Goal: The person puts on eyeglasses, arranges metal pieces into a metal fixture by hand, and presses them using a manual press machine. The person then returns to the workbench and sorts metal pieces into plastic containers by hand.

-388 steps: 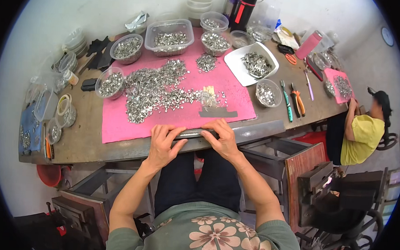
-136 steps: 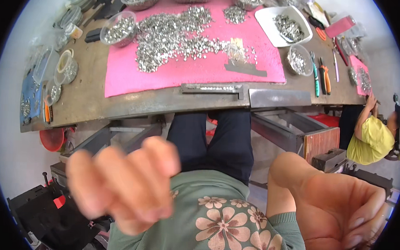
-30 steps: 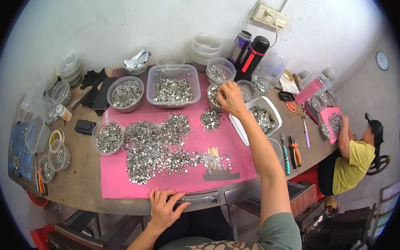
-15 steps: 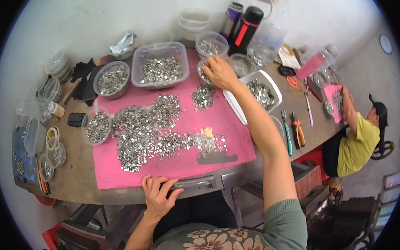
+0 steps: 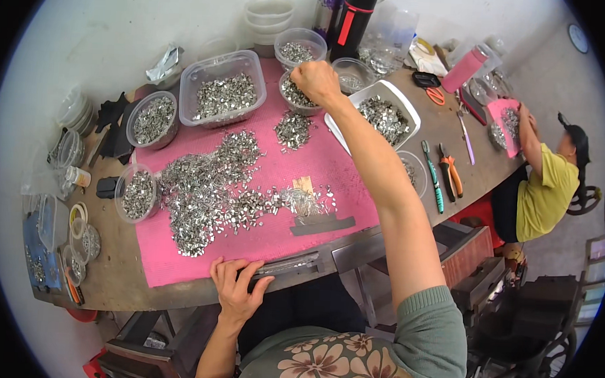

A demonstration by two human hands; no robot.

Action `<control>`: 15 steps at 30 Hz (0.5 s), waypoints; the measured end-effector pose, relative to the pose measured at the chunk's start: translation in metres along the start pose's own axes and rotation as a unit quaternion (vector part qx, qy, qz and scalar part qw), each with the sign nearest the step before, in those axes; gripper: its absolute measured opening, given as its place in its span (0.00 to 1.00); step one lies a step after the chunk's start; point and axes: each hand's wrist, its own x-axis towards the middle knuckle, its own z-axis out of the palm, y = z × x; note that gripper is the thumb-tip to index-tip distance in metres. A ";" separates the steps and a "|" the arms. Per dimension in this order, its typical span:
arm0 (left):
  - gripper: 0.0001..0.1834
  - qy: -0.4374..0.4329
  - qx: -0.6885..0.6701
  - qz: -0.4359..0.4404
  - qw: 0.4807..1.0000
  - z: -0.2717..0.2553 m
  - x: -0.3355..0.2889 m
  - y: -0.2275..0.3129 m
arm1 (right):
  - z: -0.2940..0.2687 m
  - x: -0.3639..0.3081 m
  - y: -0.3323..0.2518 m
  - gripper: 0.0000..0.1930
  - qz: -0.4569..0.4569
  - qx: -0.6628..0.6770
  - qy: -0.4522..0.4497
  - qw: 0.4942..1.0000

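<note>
My left hand (image 5: pixel 236 286) is at the table's front edge, thumb and fingers closed round the left end of a narrow dark metal rail (image 5: pixel 292 263). My right arm reaches across to the back, where my right hand (image 5: pixel 314 80) is curled into a fist over a small round tub (image 5: pixel 301 108) of shiny metal pieces. What that fist holds, if anything, is hidden. In front of this tub lies a small heap of metal pieces (image 5: pixel 293 130). A much larger pile (image 5: pixel 197 198) spreads over the pink mat (image 5: pixel 343 177), with a dark flat strip (image 5: pixel 322 226) near its right end.
A rectangular tub (image 5: pixel 223 94) and round tubs (image 5: pixel 153 118) hold similar pieces. Right of my forearm are a white tray (image 5: pixel 413 119), a green toothbrush (image 5: pixel 432 178) and orange-handled pliers (image 5: pixel 452 174). Bottles (image 5: pixel 353 26) stand behind. Another person (image 5: pixel 546 179) sits at the far right.
My right hand has turned and curled into a tighter fist, shifting slightly farther over the tub. My left hand stays at the rail. The whole view has shifted a little.
</note>
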 end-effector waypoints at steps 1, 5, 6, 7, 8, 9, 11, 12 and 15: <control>0.20 0.000 -0.001 0.002 1.000 0.000 0.000 0.000 | 0.001 0.001 0.002 0.17 0.021 0.025 0.011 0.999; 0.20 0.004 0.002 0.003 1.000 0.000 -0.002 -0.001 | -0.005 0.002 -0.005 0.16 0.060 0.069 -0.017 0.996; 0.20 0.006 0.002 0.004 1.000 0.000 -0.002 0.000 | -0.006 0.003 -0.003 0.16 0.073 0.099 -0.013 0.992; 0.20 0.005 0.000 0.005 1.000 0.001 -0.002 0.000 | -0.006 0.002 0.000 0.16 0.087 0.129 -0.008 0.988; 0.20 0.007 0.000 0.004 1.000 0.001 -0.002 0.000 | -0.013 0.000 -0.004 0.17 0.084 0.156 0.006 0.984; 0.20 0.009 -0.001 0.004 1.000 0.001 -0.003 -0.001 | -0.019 -0.003 -0.006 0.18 0.085 0.176 0.019 0.981; 0.20 0.011 0.001 0.003 1.000 0.001 -0.004 0.000 | -0.027 -0.012 -0.010 0.18 0.100 0.227 0.034 0.968; 0.20 0.015 0.004 0.002 1.000 0.001 -0.004 0.000 | -0.031 -0.021 -0.011 0.18 0.102 0.225 0.034 0.968; 0.20 0.015 0.006 0.004 1.000 0.002 -0.005 -0.003 | -0.047 -0.068 -0.010 0.20 0.119 0.288 0.007 0.950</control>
